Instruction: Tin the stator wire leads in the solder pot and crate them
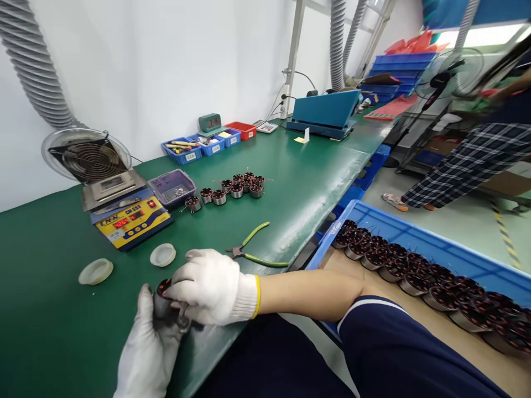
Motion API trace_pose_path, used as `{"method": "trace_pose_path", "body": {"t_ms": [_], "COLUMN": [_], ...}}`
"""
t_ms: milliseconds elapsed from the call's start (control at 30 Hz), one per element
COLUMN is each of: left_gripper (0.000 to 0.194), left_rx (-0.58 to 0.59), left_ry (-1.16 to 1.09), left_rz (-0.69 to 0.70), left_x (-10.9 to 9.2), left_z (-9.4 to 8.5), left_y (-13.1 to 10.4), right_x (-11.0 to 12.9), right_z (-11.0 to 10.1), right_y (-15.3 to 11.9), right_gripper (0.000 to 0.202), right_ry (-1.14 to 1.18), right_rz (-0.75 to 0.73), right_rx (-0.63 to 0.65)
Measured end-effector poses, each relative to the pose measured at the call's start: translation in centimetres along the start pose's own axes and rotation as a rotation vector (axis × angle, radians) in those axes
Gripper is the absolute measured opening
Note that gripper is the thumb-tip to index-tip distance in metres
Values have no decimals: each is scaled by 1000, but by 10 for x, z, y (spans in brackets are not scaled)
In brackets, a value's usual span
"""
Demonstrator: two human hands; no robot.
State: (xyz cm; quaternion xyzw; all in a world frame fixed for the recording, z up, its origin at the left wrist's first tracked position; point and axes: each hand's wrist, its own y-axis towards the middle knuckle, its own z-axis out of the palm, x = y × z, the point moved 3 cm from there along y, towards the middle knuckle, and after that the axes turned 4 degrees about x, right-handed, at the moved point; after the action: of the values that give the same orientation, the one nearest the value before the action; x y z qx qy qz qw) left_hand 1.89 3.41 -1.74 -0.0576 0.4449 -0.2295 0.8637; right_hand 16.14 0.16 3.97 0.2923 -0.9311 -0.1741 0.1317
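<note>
- The motor coil (162, 298) is sitting between your two gloved hands at the near edge of the green table (290, 182), close to your body.
- Your left hand (147, 348) is cupping it from below and your right hand (207, 287) is closing over its top, so both hands are grasping this one coil; what the fingers are doing to its wires I cannot tell, because the gloves are covering it.
- You are working on a single piece, and I judge the job is in its early part.
- A small group of coils (236, 187) is standing in a loose row further back on the table, near the purple tray (172, 187); these are looking like the pieces already handled, but this is only my guess.
- The blue bin (415, 237) at your right side is holding a long row of many more coils (415, 273), so most of the work is waiting.
- The green-handled pliers (255, 251) are lying free just beyond your right hand, and the yellow solder pot (130, 221) is showing lit numbers.
- Another person in checked trousers (468, 160) is standing well apart.
</note>
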Motion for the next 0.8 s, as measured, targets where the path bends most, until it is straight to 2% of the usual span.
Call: {"method": "trace_pose_path", "body": {"t_ms": [100,200,267,300,367,433,500,600,733,800], "left_gripper": [19,20,23,28,38,44,48,49,46,47], "left_rx": [-137,-230,-208,-182,-146,-118,-88,-68,-39,-19], "left_ry": [-53,-108,-101,-87,-58,-43,-32,-9,1,34], "left_rz": [40,37,29,31,38,38,26,62,108,105], "left_x": [-2,-6,-10,-12,-15,-17,-18,-17,-14,-13], "left_z": [10,21,28,30,32,30,25,19,20,21], "left_y": [-7,-14,-16,-17,-17,-13,-8,-2,-6,-8], "right_x": [0,7,11,11,6,-2,-10,-14,-9,-8], "right_z": [-8,-21,-29,-31,-28,-16,-1,14,12,11], "right_y": [-6,-16,-22,-23,-22,-19,-14,-8,-8,-10], "right_gripper": [24,22,18,15,18,34,44,36,23,17], "right_ry": [-111,-48,123,219,339,326,273,262,267,269], "right_rz": [-123,-329,-371,-321,-84,191,352,362,252,218], "right_rx": [-9,-210,-363,-424,-467,-411,-317,-262,-338,-337]}}
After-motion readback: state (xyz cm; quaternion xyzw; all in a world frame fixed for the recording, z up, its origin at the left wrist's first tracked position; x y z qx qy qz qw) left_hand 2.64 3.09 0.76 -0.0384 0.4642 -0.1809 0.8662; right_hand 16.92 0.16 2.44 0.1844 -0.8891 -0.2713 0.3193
